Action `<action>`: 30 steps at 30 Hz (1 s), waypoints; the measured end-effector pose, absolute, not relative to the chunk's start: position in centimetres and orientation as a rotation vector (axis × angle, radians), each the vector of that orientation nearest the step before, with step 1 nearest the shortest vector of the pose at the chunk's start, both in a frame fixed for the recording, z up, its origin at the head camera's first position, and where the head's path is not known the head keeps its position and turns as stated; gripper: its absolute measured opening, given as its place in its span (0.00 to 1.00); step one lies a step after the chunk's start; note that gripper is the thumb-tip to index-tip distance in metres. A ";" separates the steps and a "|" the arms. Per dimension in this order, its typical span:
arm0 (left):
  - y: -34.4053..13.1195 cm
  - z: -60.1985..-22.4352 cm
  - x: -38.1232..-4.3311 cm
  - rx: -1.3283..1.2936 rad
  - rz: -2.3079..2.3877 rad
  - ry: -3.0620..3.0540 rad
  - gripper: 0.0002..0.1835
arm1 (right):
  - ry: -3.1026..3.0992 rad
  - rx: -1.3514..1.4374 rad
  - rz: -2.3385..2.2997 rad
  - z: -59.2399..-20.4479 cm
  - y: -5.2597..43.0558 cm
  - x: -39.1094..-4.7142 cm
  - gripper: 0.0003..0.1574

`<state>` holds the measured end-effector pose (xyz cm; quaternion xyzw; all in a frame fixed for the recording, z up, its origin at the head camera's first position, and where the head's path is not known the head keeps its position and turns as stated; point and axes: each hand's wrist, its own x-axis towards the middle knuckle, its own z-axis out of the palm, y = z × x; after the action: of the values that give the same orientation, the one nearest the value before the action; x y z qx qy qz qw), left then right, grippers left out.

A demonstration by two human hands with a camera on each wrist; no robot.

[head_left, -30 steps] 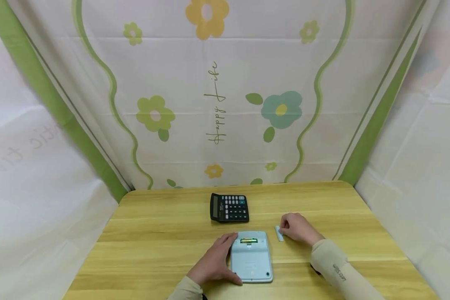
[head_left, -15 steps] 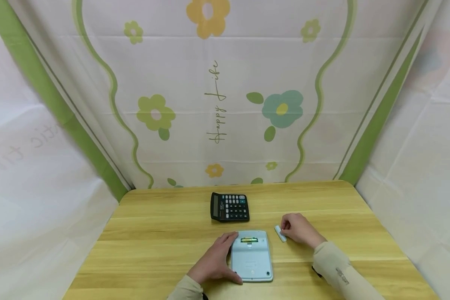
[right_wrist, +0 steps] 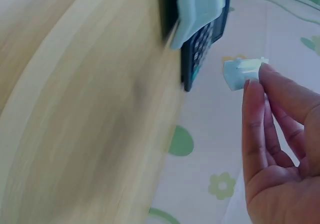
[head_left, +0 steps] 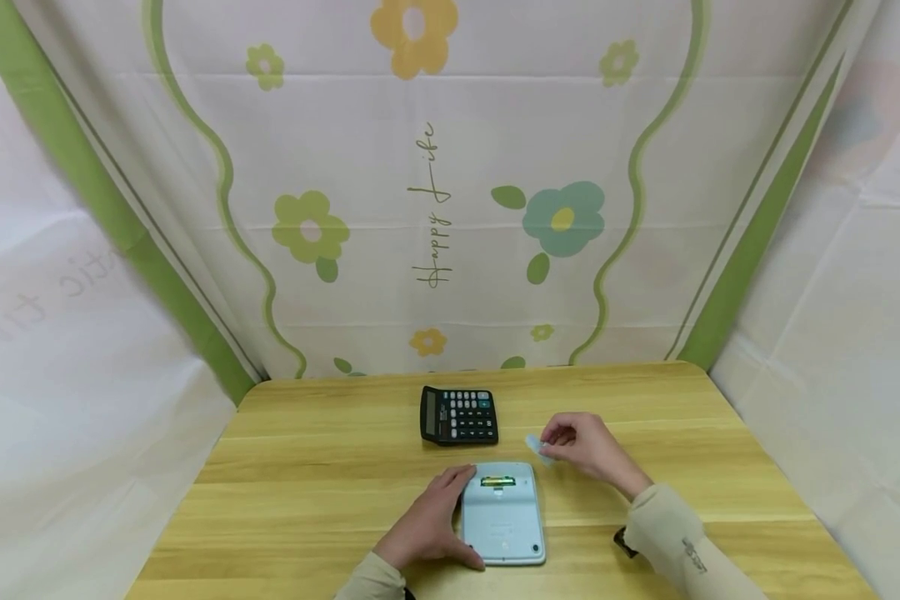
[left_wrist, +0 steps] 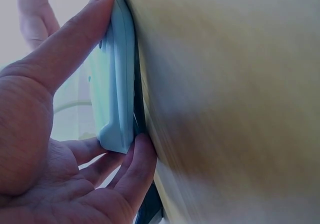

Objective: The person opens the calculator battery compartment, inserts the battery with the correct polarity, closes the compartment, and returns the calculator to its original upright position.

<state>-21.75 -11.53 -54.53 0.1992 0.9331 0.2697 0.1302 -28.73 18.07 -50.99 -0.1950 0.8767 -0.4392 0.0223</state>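
A light blue calculator [head_left: 504,525] lies face down on the table, its back and a small open battery compartment showing. One battery [head_left: 498,481] with a green and gold wrapper sits in that compartment. My left hand [head_left: 429,521] grips the calculator's left side, thumb at the near end and fingers at the far end; the left wrist view shows this thumb [left_wrist: 75,46] and fingers spanning the casing. Just off the far right corner, my right hand [head_left: 588,450] pinches a light blue battery cover [right_wrist: 241,74] between thumb and fingertips, raised above the table.
A black calculator [head_left: 459,415] with its keys up lies farther back on the wooden table [head_left: 307,483]. Behind the table hangs a white curtain [head_left: 375,150] with flower prints, and white cloth closes both sides.
My right hand has lifted the battery cover off the table and carried it left and away, toward the calculator's far right corner. The left hand keeps its grip in place.
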 end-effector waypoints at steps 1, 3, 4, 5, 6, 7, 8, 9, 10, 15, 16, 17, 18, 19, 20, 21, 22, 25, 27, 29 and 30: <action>-11.5 -54.5 -21.7 0.578 0.781 2.710 0.71 | 2.703 -0.605 -1.381 -50.8 17.9 -28.6 0.08; -11.5 -54.5 -21.8 0.583 0.784 2.711 0.71 | 2.670 -0.590 -1.426 -50.5 17.8 -28.4 0.08; -11.5 -54.5 -21.8 0.586 0.786 2.712 0.71 | 2.648 -0.579 -1.454 -50.5 17.7 -28.4 0.08; -11.5 -54.5 -21.8 0.589 0.789 2.712 0.71 | 2.619 -0.565 -1.486 -50.4 17.7 -28.4 0.08; -11.5 -54.5 -21.8 0.588 0.789 2.711 0.71 | 2.587 -0.551 -1.518 -50.3 17.7 -28.3 0.09; -11.4 -54.5 -21.8 0.588 0.787 2.713 0.71 | 2.553 -0.535 -1.552 -50.2 17.7 -28.4 0.09; -11.4 -54.4 -21.8 0.588 0.787 2.713 0.71 | 2.516 -0.525 -1.588 -50.2 17.7 -28.4 0.10; -11.4 -54.4 -21.8 0.588 0.788 2.713 0.71 | 2.480 -0.519 -1.622 -50.2 17.7 -28.4 0.10; -11.4 -54.4 -21.7 0.588 0.787 2.714 0.71 | 2.446 -0.521 -1.655 -50.2 17.7 -28.4 0.10; -11.4 -54.2 -21.7 0.596 0.788 2.716 0.71 | 2.235 -0.614 -1.850 -50.2 18.0 -28.6 0.11; -11.4 -54.2 -21.7 0.599 0.788 2.718 0.71 | 2.197 -0.639 -1.882 -50.1 18.0 -28.6 0.12; -11.4 -54.2 -21.7 0.603 0.787 2.720 0.71 | 2.167 -0.658 -1.904 -50.1 18.0 -28.5 0.12; -11.4 -54.2 -21.7 0.606 0.787 2.722 0.71 | 2.156 -0.666 -1.915 -50.0 18.0 -28.5 0.13; -11.4 -54.2 -21.7 0.610 0.789 2.723 0.71 | 2.155 -0.670 -1.918 -49.9 18.0 -28.5 0.14; -11.4 -54.2 -21.7 0.614 0.791 2.722 0.70 | 2.169 -0.658 -1.912 -49.8 17.9 -28.4 0.14; -11.4 -54.2 -21.6 0.617 0.795 2.721 0.70 | 2.189 -0.647 -1.901 -49.7 17.8 -28.3 0.15; -11.3 -54.2 -21.6 0.618 0.803 2.718 0.70 | 2.217 -0.633 -1.884 -49.6 17.7 -28.2 0.15; -11.3 -54.3 -21.6 0.620 0.814 2.717 0.70 | 2.354 -0.641 -1.787 -49.4 17.1 -27.9 0.14; -11.4 -54.3 -21.6 0.616 0.819 2.718 0.70 | 2.480 -0.720 -1.681 -49.4 16.5 -27.6 0.12; -11.4 -54.3 -21.6 0.615 0.818 2.723 0.70 | 2.605 -0.847 -1.556 -49.5 15.8 -27.4 0.09; -11.5 -54.3 -21.6 0.612 0.819 2.723 0.70 | 2.658 -0.916 -1.492 -49.6 15.4 -27.3 0.08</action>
<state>-21.65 -11.48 -54.29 0.2090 0.9298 0.2797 0.1162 -27.33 15.43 -49.56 -0.2876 0.8349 -0.4688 -0.0205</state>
